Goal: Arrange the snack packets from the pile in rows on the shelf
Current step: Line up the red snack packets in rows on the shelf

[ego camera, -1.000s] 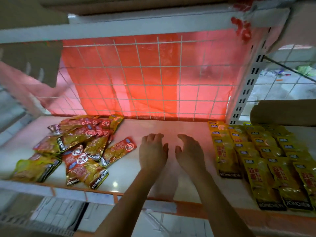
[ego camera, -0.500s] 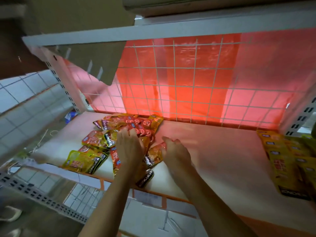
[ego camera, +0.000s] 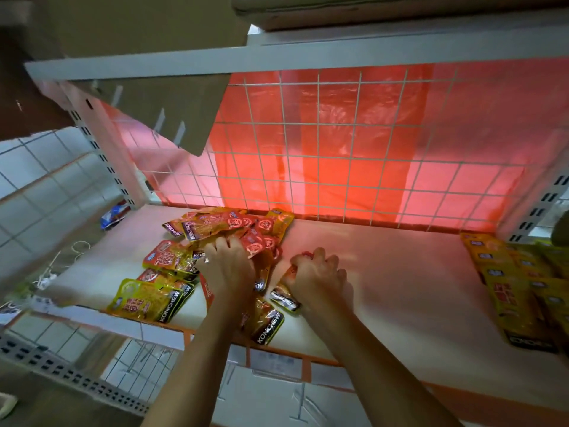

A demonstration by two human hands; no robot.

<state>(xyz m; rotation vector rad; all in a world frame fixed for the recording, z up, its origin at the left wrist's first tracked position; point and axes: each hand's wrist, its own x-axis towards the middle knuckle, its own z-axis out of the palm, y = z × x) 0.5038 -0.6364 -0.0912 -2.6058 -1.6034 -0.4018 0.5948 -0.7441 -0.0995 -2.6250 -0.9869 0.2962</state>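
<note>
A loose pile of red and yellow snack packets (ego camera: 215, 229) lies on the left part of the white shelf (ego camera: 385, 272). My left hand (ego camera: 228, 266) reaches into the middle of the pile, its fingers curled round packets there. My right hand (ego camera: 317, 275) grips one packet (ego camera: 284, 295) at the pile's right edge, fingers curled over its top. A yellow packet (ego camera: 147, 300) lies at the pile's front left. Yellow packets in rows (ego camera: 517, 285) lie at the shelf's right end.
A wire grid with red plastic sheet (ego camera: 338, 149) closes the back of the shelf. A white upper shelf (ego camera: 277, 57) hangs overhead, with cardboard (ego camera: 160, 112) hanging down at the left. Perforated uprights stand at both sides. The orange front edge (ego camera: 308, 362) runs below my forearms.
Both hands moved from the shelf's bare middle left to the pile. The left hand now digs into the packets and the right has closed on a packet at the pile's edge.
</note>
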